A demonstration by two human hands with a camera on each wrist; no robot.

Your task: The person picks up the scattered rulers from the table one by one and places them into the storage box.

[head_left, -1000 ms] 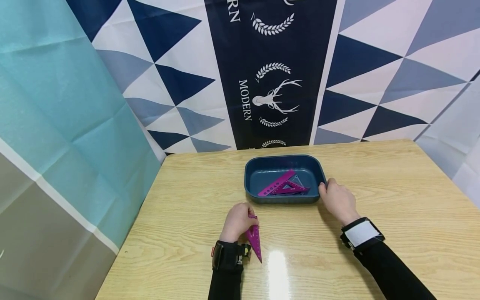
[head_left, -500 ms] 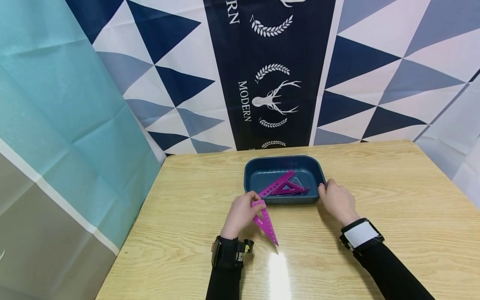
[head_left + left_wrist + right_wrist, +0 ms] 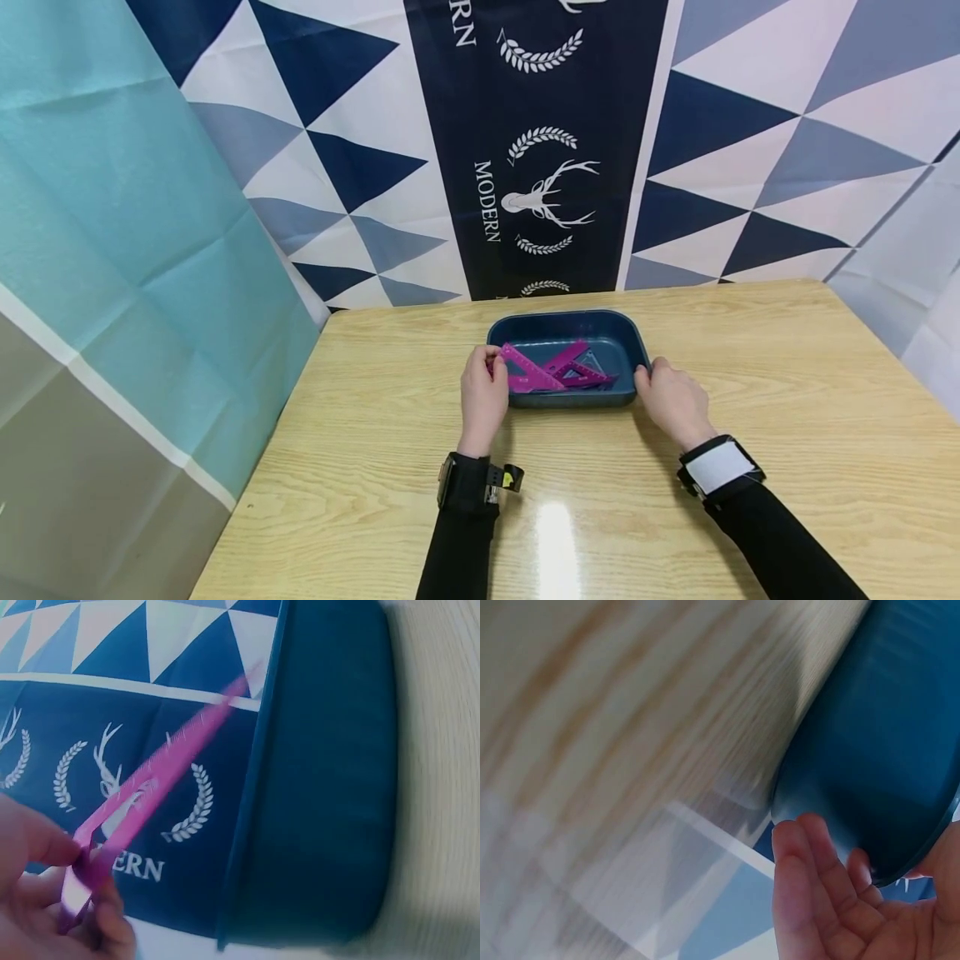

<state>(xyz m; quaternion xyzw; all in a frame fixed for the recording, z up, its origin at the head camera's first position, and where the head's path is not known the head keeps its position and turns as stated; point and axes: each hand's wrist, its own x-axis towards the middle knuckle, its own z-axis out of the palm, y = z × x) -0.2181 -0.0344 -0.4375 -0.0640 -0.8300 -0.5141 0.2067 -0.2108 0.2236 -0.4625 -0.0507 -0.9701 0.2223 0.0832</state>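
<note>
My left hand point(image 3: 482, 398) is at the left end of a dark blue box point(image 3: 570, 401), pinching a magenta set square point(image 3: 169, 761) by one corner. In the left wrist view the set square slants above the box rim. In the head view it overlaps the inside of the box. My right hand point(image 3: 677, 402) grips the box's right end. The right wrist view shows its thumb at the rim and its fingers against the outer wall. Inside the box lie a magenta ruler point(image 3: 568, 356), a second magenta set square point(image 3: 588, 380) and a clear bluish set square point(image 3: 593, 360), partly covered.
The box stands on a light wood table point(image 3: 390, 467), towards its back edge. Behind the table hangs a patterned cloth point(image 3: 547, 167) with triangles and a deer print. A turquoise cloth point(image 3: 150, 208) hangs at the left. Both wrists wear black straps.
My left hand has lifted the set square from the table in front and carried it up and away from me to the box. The right hand has kept its grip on the box end.
</note>
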